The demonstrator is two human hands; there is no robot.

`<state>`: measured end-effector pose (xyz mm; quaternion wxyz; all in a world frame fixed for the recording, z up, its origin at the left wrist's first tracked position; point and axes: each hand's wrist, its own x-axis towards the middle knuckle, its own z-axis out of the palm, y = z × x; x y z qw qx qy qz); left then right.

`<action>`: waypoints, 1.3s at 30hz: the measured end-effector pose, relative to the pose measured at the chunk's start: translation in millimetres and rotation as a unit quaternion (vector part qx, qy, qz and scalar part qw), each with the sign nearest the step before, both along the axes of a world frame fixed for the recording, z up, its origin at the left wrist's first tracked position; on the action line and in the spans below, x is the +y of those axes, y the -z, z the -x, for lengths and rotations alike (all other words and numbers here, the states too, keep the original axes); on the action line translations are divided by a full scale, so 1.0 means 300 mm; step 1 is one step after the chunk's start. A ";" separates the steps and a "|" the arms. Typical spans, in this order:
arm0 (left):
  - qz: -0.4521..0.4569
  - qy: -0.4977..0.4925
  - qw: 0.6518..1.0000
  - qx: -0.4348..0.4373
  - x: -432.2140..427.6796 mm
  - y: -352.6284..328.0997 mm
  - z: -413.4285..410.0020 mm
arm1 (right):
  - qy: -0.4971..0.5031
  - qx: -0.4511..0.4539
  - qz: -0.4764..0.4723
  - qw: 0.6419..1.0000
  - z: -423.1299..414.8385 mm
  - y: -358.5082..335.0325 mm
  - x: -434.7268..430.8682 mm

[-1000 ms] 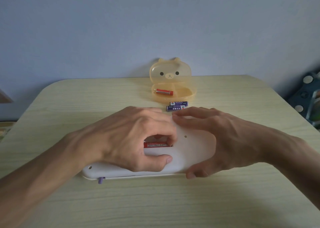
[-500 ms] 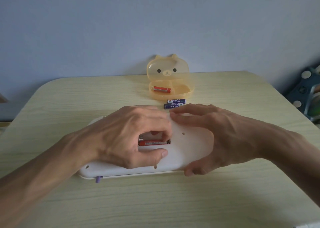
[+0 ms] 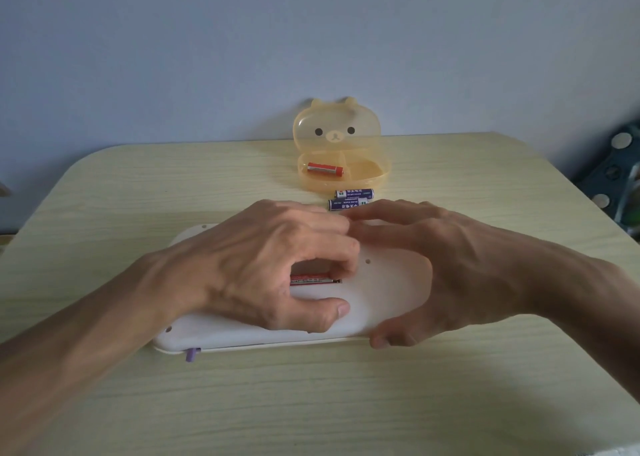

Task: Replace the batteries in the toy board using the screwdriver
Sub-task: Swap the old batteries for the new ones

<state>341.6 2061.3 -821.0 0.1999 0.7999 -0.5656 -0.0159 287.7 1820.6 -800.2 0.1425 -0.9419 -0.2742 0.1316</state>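
A white toy board [image 3: 388,303] lies face down on the table, its battery compartment open at the middle. A red battery [image 3: 311,279] sits in the compartment. My left hand [image 3: 263,265] arches over the compartment, fingertips curled down onto the red battery's right end and thumb resting on the board's near side. My right hand [image 3: 446,265] grips the board's right end, fingers over the far edge and thumb under the near edge. Two purple batteries [image 3: 351,199] lie on the table just behind my hands. No screwdriver is in view.
An orange bear-shaped box [image 3: 341,150] stands open at the back of the pale wooden table [image 3: 311,396], with one red battery [image 3: 325,169] in its left section. A dark spotted object [image 3: 613,181] sits off the table's right edge. A purple tab [image 3: 192,354] sticks out of the board's near edge.
My left fingers have worked at the red battery in the compartment, first lifting a little, then curling back down on it. My right hand has kept its hold on the board.
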 end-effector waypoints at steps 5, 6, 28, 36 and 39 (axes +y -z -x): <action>0.021 -0.017 0.998 0.049 0.000 -0.011 -0.004 | 0.004 -0.003 0.008 1.000 0.001 0.000 0.000; 0.026 -0.015 0.998 0.050 0.006 -0.009 -0.005 | 0.008 -0.005 0.015 1.000 0.002 0.000 -0.003; 0.140 -0.196 0.960 0.146 -0.046 -0.104 -0.287 | 0.034 -0.012 0.028 0.999 0.028 -0.028 0.011; 0.057 -0.216 0.973 0.051 -0.109 0.020 -0.408 | 0.038 -0.009 0.022 0.999 0.031 -0.031 0.012; 0.036 -0.223 0.973 0.054 -0.102 0.019 -0.405 | 0.041 -0.008 0.022 0.999 0.028 -0.028 0.012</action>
